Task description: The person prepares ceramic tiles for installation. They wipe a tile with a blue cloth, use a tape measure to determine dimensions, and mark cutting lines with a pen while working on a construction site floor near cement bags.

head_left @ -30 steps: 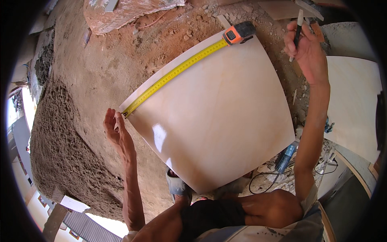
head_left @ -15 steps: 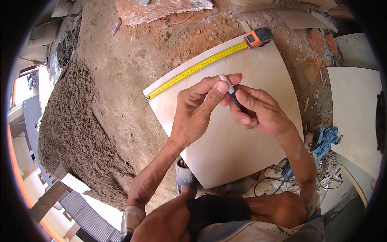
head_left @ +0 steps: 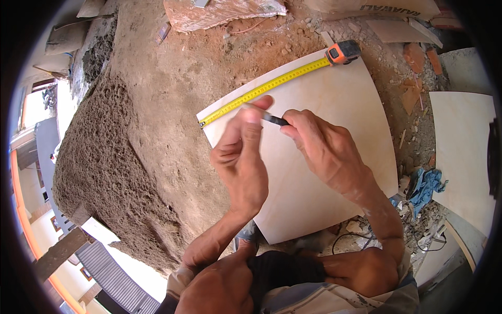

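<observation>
Above a large cream tile I hold a slim marker with a dark body and a pale end. My left hand pinches the pale end between thumb and fingers, its fingertips smeared by motion. At the dark end, the fingers of my right hand are closed round the body, knuckles up. Whether the pale end is still joined to the body is too blurred to tell. Along the tile's far edge lies a drawn-out yellow tape blade, hooked end at the left, its orange and black tape measure case at the right.
A heap of grey-brown sand rises at the left. To the right are another pale tile, a crumpled blue cloth, broken brick pieces and a black cable. Sacks lie at the far side.
My hands have shifted left with the marker, which has swung from steeply slanted to nearly level. The right hand has rolled over, back up. The whole view has shifted slightly; the tape measure stays on the tile.
</observation>
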Available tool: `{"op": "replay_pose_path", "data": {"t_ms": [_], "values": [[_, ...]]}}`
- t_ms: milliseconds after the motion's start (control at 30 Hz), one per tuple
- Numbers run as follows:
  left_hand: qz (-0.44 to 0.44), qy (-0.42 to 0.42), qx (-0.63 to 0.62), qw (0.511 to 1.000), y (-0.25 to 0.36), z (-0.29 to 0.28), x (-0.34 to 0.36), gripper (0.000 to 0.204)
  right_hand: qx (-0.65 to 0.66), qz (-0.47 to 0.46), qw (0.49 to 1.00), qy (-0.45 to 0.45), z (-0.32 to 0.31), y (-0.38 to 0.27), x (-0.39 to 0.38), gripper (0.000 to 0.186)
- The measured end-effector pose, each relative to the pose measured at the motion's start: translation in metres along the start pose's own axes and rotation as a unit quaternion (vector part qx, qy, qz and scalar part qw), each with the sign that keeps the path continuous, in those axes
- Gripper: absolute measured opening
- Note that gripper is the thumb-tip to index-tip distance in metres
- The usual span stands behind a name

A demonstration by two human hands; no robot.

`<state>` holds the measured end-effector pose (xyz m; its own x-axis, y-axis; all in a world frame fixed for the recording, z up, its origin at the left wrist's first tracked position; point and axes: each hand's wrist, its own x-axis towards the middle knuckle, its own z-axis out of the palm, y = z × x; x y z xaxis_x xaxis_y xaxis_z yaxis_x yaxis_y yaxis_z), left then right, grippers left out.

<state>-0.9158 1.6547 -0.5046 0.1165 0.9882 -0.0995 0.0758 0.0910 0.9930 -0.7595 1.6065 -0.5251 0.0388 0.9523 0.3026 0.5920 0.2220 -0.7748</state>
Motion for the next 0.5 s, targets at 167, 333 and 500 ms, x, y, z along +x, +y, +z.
{"op": "replay_pose_path", "data": {"t_ms": [167, 333, 500], "values": [[-0.017, 0.111, -0.075, 0.991, 0.01, -0.064, 0.066, 0.038, 0.069, 0.043, 0.997, -0.012, -0.031, 0.02, -0.032, 0.019], [-0.298, -0.059, -0.22, 0.927, 0.004, -0.013, 0.015, 0.037, 0.392, 0.03, 0.906, 0.159, -0.03, 0.008, 0.004, 0.023], [-0.349, -0.102, -0.293, 0.884, -0.001, -0.002, 0.007, 0.045, 0.372, 0.023, 0.913, 0.167, -0.017, 0.015, 0.001, 0.025]]}}
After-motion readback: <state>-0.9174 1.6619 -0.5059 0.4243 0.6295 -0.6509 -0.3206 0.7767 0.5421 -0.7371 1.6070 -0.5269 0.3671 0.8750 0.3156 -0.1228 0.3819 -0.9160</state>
